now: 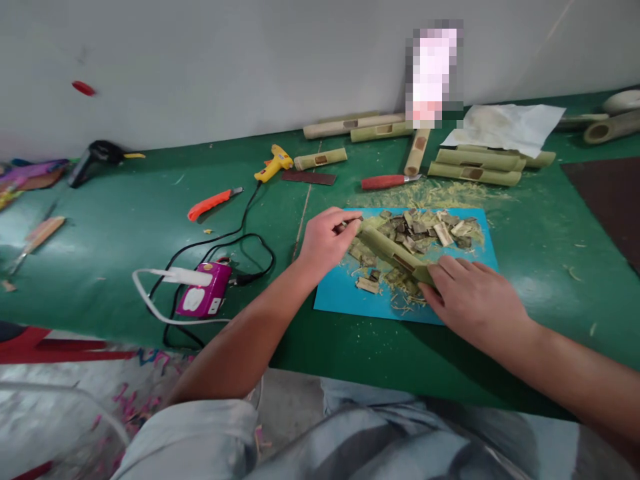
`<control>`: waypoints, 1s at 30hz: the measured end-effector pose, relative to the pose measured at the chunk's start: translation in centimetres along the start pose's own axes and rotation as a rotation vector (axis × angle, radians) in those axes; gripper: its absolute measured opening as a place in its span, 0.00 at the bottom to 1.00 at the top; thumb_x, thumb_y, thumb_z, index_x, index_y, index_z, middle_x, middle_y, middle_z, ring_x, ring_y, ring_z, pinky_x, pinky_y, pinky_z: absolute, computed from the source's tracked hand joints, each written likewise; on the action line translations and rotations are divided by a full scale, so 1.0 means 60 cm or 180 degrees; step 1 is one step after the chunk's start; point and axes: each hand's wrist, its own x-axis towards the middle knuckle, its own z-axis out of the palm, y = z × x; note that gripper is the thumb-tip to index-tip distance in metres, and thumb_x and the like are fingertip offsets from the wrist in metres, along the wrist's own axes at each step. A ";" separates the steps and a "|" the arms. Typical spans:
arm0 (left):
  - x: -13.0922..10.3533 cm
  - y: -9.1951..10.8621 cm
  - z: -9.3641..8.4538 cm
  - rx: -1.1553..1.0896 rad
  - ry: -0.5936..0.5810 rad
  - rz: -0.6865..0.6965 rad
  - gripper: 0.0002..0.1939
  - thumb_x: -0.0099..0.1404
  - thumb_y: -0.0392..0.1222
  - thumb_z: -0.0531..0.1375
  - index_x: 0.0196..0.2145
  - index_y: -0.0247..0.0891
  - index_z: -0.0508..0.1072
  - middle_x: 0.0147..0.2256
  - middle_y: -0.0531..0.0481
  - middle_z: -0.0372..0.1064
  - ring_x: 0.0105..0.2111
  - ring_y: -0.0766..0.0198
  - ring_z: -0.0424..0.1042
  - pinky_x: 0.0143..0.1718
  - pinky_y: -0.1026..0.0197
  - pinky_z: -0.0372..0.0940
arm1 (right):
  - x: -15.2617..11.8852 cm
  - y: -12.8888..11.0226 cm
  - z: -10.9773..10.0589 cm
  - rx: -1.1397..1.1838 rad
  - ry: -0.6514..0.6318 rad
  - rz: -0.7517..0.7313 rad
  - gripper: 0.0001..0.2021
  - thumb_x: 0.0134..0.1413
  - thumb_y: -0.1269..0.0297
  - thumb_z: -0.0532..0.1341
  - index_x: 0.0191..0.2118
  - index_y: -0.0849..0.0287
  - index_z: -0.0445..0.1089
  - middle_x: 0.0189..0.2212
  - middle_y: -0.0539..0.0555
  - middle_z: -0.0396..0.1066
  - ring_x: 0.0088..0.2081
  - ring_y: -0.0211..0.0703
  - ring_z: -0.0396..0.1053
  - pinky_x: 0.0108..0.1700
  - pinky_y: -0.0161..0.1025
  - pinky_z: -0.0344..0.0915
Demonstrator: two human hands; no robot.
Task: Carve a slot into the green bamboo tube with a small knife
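Note:
A green bamboo tube [393, 252] with a cut slot in its side slants above a blue sheet [333, 293]. My left hand [327, 241] grips its upper left end, where something dark shows at the fingers. Around the lower right end my right hand [473, 293] is closed. Beneath and behind the tube, bamboo chips [415, 230] and fine shavings lie scattered on the sheet. Just beyond the sheet rests a red-handled knife [385, 182].
More slotted bamboo tubes [475, 175] lie at the back beside white paper [505, 127]. Left of my hands are a yellow glue gun [273, 165], an orange cutter [213, 203] and a purple power adapter [205, 290] with cables. A pixelated device stands against the wall.

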 end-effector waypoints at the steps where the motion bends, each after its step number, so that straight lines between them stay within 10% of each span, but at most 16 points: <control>1: -0.001 0.002 -0.001 -0.0109 0.0009 -0.0141 0.10 0.65 0.39 0.60 0.40 0.36 0.80 0.33 0.49 0.74 0.26 0.69 0.66 0.29 0.66 0.63 | 0.001 0.004 -0.002 -0.0017 -0.0040 0.0015 0.12 0.62 0.63 0.56 0.28 0.58 0.70 0.25 0.53 0.67 0.29 0.44 0.65 0.33 0.42 0.51; 9: -0.002 0.006 -0.004 -0.0891 -0.0160 -0.1059 0.12 0.60 0.36 0.60 0.41 0.36 0.80 0.29 0.50 0.75 0.21 0.71 0.62 0.22 0.68 0.58 | 0.008 0.043 -0.005 0.0118 -0.0312 0.0105 0.11 0.61 0.63 0.55 0.33 0.59 0.73 0.32 0.56 0.72 0.36 0.47 0.66 0.37 0.43 0.53; 30: -0.032 0.029 -0.013 -0.0618 -0.0855 -0.0322 0.07 0.64 0.36 0.59 0.39 0.36 0.76 0.31 0.50 0.73 0.24 0.70 0.66 0.27 0.67 0.62 | 0.005 0.106 0.010 0.0548 -0.0412 0.0092 0.11 0.51 0.65 0.58 0.42 0.58 0.70 0.46 0.61 0.70 0.45 0.58 0.67 0.42 0.50 0.60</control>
